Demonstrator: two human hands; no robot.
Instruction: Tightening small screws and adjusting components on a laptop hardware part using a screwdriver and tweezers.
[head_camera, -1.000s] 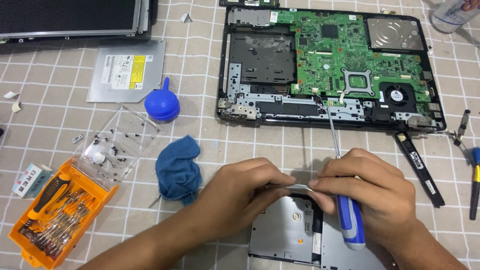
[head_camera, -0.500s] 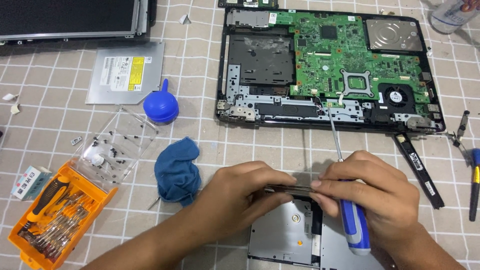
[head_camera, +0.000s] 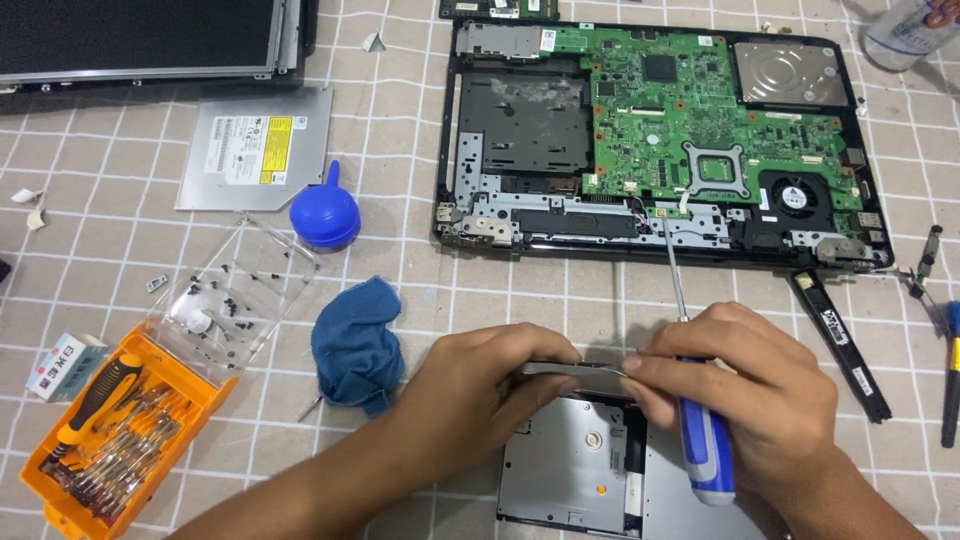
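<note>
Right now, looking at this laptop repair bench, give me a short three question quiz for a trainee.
1. True or false: the right hand holds a blue-handled screwdriver.
2. Which lies nearest the blue cloth? A: blue dust blower; B: hard drive; C: cooling fan.
3. What do both hands pinch, left hand included?

Key
1. True; its shaft points up toward the opened laptop base.
2. A.
3. A thin grey metal plate, held over a silver optical drive.

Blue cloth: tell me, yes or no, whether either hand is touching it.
No. The blue cloth lies apart, left of the left hand; the right hand holds a screwdriver.
</note>
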